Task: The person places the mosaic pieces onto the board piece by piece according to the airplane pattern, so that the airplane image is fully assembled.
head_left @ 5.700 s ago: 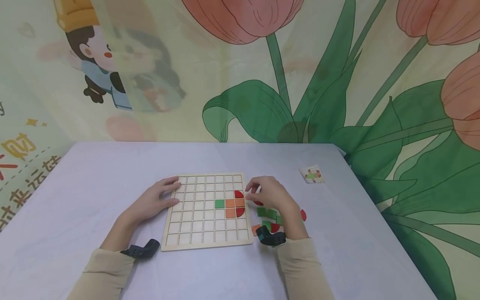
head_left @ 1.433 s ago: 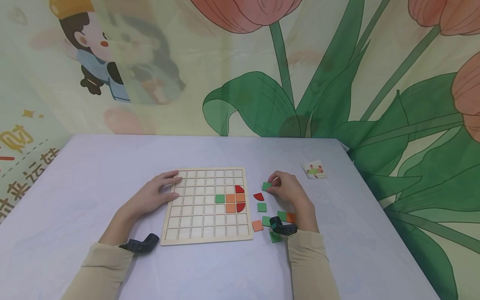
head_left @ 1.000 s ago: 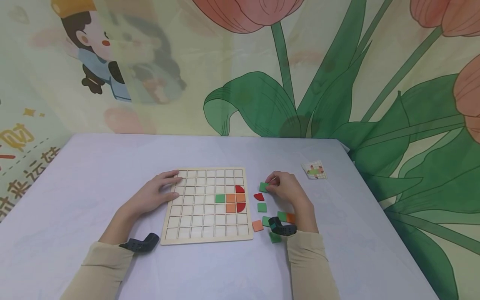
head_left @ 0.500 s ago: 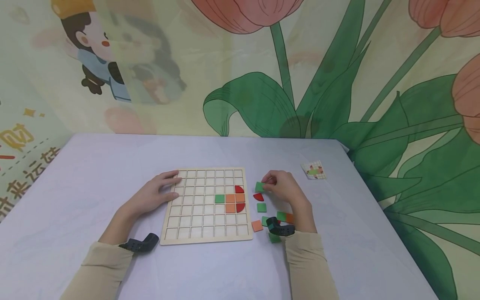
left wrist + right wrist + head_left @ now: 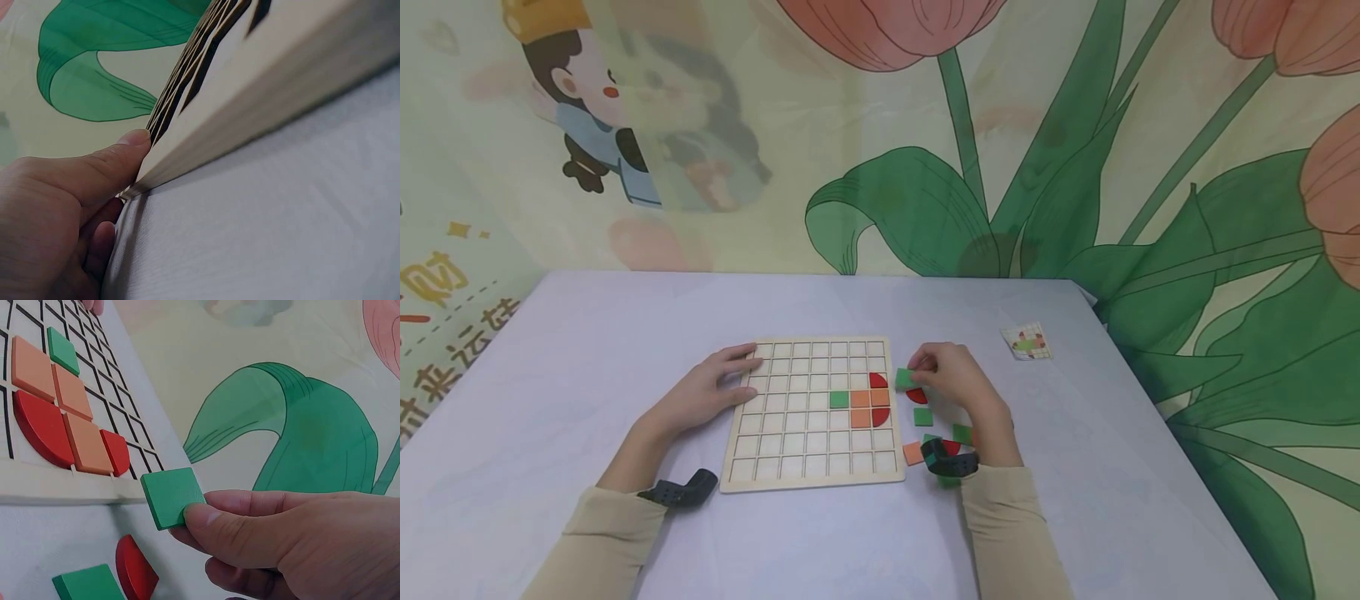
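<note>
Head view, left hand: the left hand [image 5: 706,398] is rested on the left rim of the grid board [image 5: 812,486], thumb and fingers spread apart.
Head view, right hand: by the right hand [image 5: 957,380] a green tile [image 5: 904,380] is held just beside the board's right rim, pinched between thumb and fingertips.
Head view, board cells: one green square [image 5: 839,400], three orange squares [image 5: 860,399] and two red quarter-rounds [image 5: 881,417] are set toward the right.
Head view, white cloth: a loose red piece [image 5: 917,397] is partly covered by the held tile; a printed card [image 5: 1027,342] is laid farther right.
Left wrist view, rim: the thumb is pressed against it; the other fingers are partly hidden.
Right wrist view, tile: it is gripped at one corner, thumb on its face.
</note>
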Available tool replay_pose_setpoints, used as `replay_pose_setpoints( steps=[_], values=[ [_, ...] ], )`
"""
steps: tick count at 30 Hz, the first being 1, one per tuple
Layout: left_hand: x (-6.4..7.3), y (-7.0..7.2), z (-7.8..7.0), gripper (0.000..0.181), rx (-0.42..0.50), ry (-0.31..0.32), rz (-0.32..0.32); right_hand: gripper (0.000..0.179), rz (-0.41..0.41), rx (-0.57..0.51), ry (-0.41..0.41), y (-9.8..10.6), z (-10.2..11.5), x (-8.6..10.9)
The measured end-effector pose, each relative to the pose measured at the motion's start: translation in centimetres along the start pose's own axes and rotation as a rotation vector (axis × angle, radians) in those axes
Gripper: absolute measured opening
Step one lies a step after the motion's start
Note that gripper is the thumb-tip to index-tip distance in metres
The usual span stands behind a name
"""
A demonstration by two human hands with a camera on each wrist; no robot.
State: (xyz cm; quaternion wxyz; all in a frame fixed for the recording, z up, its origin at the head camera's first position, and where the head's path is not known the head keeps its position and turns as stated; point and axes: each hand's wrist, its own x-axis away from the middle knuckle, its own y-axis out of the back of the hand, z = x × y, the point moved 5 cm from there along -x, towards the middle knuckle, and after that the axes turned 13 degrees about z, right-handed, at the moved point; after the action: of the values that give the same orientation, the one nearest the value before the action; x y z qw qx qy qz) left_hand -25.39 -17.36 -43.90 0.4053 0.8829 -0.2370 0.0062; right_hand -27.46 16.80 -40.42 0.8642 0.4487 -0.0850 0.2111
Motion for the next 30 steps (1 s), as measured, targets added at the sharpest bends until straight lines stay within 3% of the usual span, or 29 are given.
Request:
replay_pose_setpoints(
  steps=[30],
  values=[
    [0.2, -0.1, -0.4, 0.055, 0.012, -0.015, 0.005, 0.008, 0.043, 0.019, 0.068, -1.7, 3.2, 0.2]
  ],
)
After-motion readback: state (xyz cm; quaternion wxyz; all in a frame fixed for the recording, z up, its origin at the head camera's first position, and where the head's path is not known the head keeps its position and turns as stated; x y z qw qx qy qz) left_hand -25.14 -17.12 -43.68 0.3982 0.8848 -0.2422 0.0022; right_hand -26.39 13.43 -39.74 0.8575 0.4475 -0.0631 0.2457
